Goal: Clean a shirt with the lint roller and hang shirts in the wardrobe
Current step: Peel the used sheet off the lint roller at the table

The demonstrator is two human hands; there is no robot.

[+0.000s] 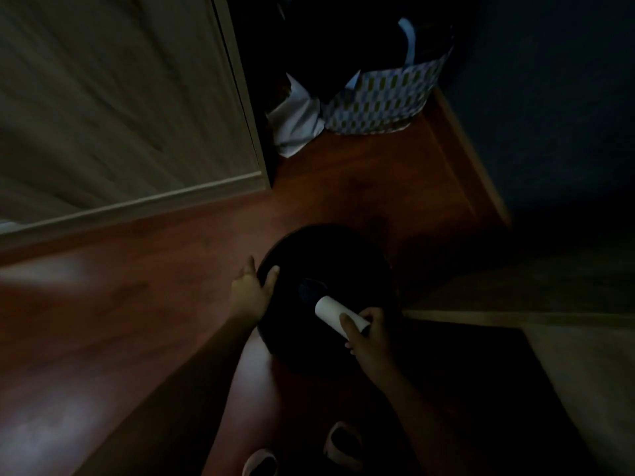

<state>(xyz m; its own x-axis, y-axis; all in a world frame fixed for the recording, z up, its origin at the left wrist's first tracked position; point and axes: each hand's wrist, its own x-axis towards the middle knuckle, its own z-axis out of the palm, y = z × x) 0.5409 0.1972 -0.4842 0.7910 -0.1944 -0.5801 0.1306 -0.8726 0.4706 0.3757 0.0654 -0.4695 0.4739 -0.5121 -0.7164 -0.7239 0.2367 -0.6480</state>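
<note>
Right fingers curled around the white lint roller, clamped on its near end; right hand holds it tilted over a round black object on the floor. Left hand grips that object's left rim, thumb on top, other fingers outside. Too dark to tell what lies on it. Further off: patterned bag, white cloth touching it, wardrobe door left. Slippers at bottom edge.
</note>
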